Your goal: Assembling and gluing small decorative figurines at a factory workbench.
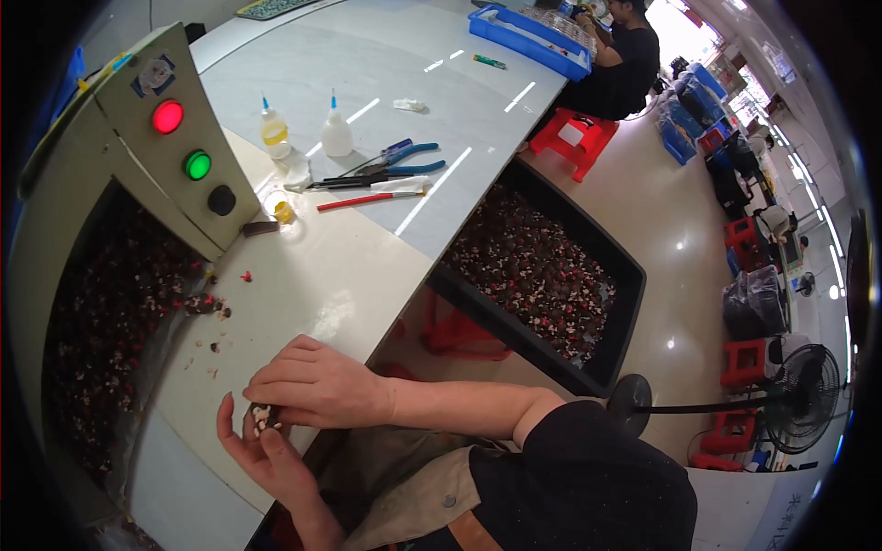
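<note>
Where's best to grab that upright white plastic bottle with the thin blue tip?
Probably grip the white plastic bottle by its wide, rounded body, from the right, reaching over the blue-handled pliers: it stands upright, and its thin tip offers little to hold.

Two hands [326, 384], one held piece [265, 420], two squeeze bottles [337, 139], one red brush [363, 200] and one yellow pot [282, 213] are counted, with one red light [168, 118], one green light [197, 165] and one black knob [221, 200].
</note>
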`<state>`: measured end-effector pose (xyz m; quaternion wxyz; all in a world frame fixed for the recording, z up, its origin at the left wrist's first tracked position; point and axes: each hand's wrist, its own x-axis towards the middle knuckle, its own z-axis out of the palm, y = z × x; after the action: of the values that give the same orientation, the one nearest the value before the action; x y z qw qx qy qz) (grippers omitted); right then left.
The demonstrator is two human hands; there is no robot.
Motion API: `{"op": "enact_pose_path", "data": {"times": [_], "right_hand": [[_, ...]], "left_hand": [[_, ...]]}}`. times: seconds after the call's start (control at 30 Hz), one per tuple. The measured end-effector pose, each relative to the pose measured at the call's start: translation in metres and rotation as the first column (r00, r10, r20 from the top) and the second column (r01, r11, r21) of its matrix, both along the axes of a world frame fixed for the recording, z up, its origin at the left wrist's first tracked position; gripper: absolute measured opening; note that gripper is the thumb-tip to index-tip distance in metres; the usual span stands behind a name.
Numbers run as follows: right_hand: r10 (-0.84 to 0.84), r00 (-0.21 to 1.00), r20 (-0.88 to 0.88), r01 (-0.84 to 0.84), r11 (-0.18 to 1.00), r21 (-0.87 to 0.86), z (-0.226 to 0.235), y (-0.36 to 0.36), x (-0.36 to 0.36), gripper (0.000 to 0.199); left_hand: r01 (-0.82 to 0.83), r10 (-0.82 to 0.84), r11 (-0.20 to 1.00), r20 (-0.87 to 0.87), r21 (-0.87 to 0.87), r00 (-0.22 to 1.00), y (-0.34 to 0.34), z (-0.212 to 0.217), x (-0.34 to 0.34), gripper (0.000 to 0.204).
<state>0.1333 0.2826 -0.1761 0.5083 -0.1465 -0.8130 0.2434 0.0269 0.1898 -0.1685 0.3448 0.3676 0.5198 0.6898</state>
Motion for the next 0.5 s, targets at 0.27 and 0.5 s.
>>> {"op": "enact_pose_path", "data": {"times": [0.27,0.5], "right_hand": [[0.003,0.999,0.052,-0.003,1.000,0.010,0.001,-0.008,0.010,0.040],[-0.001,0.998,0.058,0.000,1.000,0.022,0.007,-0.014,0.006,0.040]], "left_hand": [[0.034,-0.036,0.999,0.070,0.039,0.997,-0.008,-0.003,0.007,0.053],[0.035,-0.041,0.998,0.099,0.058,0.994,-0.013,0.006,0.006,0.053]]}}
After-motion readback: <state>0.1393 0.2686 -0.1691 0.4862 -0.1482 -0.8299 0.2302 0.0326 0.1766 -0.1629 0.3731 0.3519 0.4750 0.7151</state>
